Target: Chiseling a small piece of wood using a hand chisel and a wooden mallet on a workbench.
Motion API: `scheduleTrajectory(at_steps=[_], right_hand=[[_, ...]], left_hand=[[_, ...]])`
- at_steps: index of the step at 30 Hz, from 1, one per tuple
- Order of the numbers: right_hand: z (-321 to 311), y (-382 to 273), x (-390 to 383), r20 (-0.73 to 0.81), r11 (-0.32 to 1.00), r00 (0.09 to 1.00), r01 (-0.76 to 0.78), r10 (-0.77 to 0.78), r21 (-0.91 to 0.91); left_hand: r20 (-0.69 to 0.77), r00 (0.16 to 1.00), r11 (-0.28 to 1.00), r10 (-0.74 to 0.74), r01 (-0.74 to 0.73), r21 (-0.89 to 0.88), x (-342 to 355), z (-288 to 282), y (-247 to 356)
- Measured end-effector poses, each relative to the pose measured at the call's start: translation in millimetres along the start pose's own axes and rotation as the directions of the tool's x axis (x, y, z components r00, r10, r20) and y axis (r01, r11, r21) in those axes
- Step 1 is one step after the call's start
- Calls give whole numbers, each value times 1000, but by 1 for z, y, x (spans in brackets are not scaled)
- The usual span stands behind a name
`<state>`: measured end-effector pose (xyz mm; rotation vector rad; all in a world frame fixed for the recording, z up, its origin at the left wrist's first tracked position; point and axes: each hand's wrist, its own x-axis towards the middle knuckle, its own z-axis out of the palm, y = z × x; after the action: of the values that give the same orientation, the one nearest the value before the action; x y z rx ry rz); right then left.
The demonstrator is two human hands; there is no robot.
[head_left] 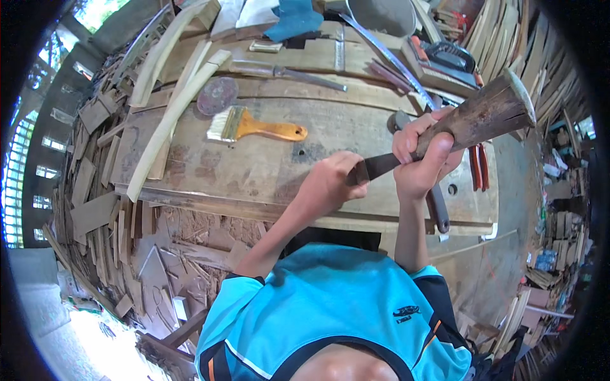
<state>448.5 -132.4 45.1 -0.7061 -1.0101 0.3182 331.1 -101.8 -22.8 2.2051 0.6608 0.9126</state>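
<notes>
Above the workbench (254, 165), both my hands are on a tool with a thick round wooden handle (492, 114) and a flat dark metal part (383, 166). It slants up to the right, and the handle's far end is pale and flared. My right hand (422, 159) wraps round the handle's lower portion, thumb along it. My left hand (333, 181) is closed round the end of the metal part, hiding its tip. Left of my hands lies a paintbrush (273, 129) with white bristles and an orange-brown handle. A chisel (311, 79) rests farther back.
Curved pale wood strips (175, 127) and a reddish disc (217, 96) lie on the bench's left. At the back right are a long metal blade (387, 54) and a black-and-orange tool (448, 57). Red-handled pliers (480, 168) lie right. Scrap wood (95, 216) piles up left.
</notes>
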Motion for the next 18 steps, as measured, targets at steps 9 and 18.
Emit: scheduleTrajectory(at_steps=[9,18], right_hand=[[-7,7,9,106,987,993,76,-61,-145],[-7,-6,16,-49,998,998,47,-45,41]], left_hand=[[108,994,1000,10,-12,15,12,5,-3],[13,997,995,75,-74,-72,19,-2,5]])
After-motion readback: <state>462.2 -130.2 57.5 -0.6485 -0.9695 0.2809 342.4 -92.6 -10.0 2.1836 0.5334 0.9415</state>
